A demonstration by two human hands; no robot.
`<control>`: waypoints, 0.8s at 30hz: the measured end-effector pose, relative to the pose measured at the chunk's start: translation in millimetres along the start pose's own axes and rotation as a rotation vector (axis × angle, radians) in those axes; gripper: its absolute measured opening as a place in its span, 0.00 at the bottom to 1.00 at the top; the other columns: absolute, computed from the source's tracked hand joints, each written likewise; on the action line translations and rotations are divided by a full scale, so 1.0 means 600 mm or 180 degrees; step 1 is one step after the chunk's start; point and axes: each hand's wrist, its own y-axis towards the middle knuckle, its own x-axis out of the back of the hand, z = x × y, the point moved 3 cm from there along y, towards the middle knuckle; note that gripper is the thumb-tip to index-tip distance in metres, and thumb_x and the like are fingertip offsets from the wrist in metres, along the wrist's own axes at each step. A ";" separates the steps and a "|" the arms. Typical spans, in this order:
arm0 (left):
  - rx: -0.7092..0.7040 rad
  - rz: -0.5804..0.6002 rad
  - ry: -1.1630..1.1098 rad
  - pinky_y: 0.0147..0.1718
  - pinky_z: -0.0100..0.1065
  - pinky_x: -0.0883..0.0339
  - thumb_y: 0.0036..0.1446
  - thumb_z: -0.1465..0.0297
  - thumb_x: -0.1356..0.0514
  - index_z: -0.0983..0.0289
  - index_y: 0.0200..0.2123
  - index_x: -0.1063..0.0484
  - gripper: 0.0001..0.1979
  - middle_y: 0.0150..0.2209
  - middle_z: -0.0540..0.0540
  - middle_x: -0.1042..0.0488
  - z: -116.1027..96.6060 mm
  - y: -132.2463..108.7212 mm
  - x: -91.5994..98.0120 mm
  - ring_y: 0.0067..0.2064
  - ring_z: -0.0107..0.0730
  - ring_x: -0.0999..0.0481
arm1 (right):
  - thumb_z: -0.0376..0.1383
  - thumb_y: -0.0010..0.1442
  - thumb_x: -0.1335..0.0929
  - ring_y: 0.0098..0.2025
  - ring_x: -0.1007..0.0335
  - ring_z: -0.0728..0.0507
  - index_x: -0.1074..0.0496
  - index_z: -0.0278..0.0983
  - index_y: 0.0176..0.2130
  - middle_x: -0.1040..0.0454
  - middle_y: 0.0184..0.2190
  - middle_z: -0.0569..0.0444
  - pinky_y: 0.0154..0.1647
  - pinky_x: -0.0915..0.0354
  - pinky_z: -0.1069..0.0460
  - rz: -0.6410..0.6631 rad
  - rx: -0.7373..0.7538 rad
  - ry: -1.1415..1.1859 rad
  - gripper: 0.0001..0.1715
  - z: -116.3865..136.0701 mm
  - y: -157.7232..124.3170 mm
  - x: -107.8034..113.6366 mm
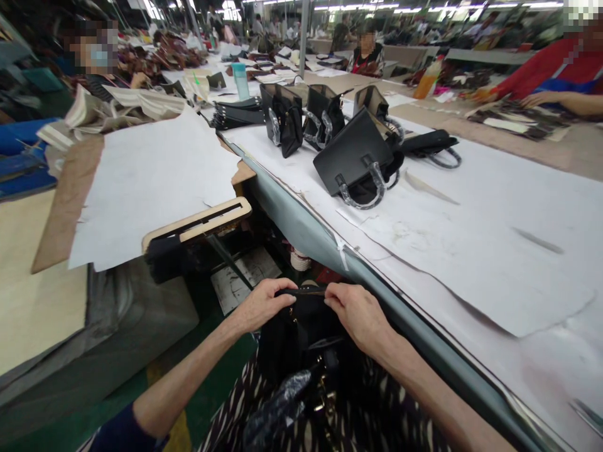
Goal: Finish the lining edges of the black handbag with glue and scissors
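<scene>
A black handbag rests on my lap, with gold-coloured metal fittings and a handle wrapped in clear plastic. My left hand pinches the upper edge of the bag between thumb and fingers. A short way to the right, my right hand grips the same edge, so a narrow dark strip runs straight between the two hands. Small shiny dots show along it near the middle. The bag's inside and lower side are hidden in shadow and against the patterned clothing.
Several black handbags stand or lie on the white-covered table ahead. A padded wooden arm juts out at the left beside a paper-topped stack. A bottle and a blue cup stand farther back. Other people sit around.
</scene>
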 end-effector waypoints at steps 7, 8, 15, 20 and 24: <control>0.0087 0.0021 -0.0040 0.28 0.26 0.42 0.52 0.67 0.47 0.66 0.37 0.29 0.12 0.28 0.48 0.30 0.001 0.004 -0.001 0.30 0.28 0.34 | 0.36 0.57 0.37 0.32 0.32 0.47 0.31 0.40 0.29 0.26 0.29 0.56 0.29 0.48 0.53 -0.0001 0.0017 -0.0430 0.07 0.001 0.013 0.003; 0.0101 0.0009 -0.0025 0.29 0.26 0.42 0.52 0.66 0.46 0.66 0.36 0.29 0.12 0.29 0.48 0.30 0.001 0.005 -0.001 0.30 0.28 0.34 | 0.36 0.57 0.38 0.32 0.32 0.47 0.31 0.40 0.29 0.26 0.29 0.56 0.29 0.48 0.53 0.0011 0.0021 -0.0454 0.07 0.001 0.014 0.004; 0.0056 0.0005 0.0038 0.32 0.27 0.41 0.52 0.66 0.46 0.65 0.36 0.28 0.12 0.29 0.48 0.29 -0.002 0.009 -0.003 0.32 0.30 0.33 | 0.35 0.58 0.38 0.34 0.31 0.46 0.30 0.39 0.32 0.26 0.32 0.53 0.31 0.45 0.53 0.0024 0.0046 -0.0622 0.08 0.005 0.020 0.007; 0.0012 0.0003 0.0058 0.34 0.27 0.40 0.53 0.66 0.46 0.65 0.36 0.28 0.12 0.30 0.49 0.28 0.002 0.009 -0.004 0.33 0.30 0.32 | 0.35 0.58 0.38 0.34 0.30 0.45 0.31 0.39 0.32 0.26 0.31 0.53 0.31 0.44 0.53 0.0014 0.0068 -0.0689 0.08 0.006 0.022 0.004; 0.0015 -0.0021 -0.0026 0.35 0.27 0.40 0.53 0.66 0.46 0.65 0.36 0.27 0.11 0.31 0.49 0.28 0.002 0.009 -0.005 0.34 0.31 0.32 | 0.35 0.58 0.39 0.34 0.30 0.45 0.31 0.38 0.31 0.26 0.32 0.53 0.30 0.44 0.53 0.0008 0.0078 -0.0722 0.08 0.009 0.023 0.005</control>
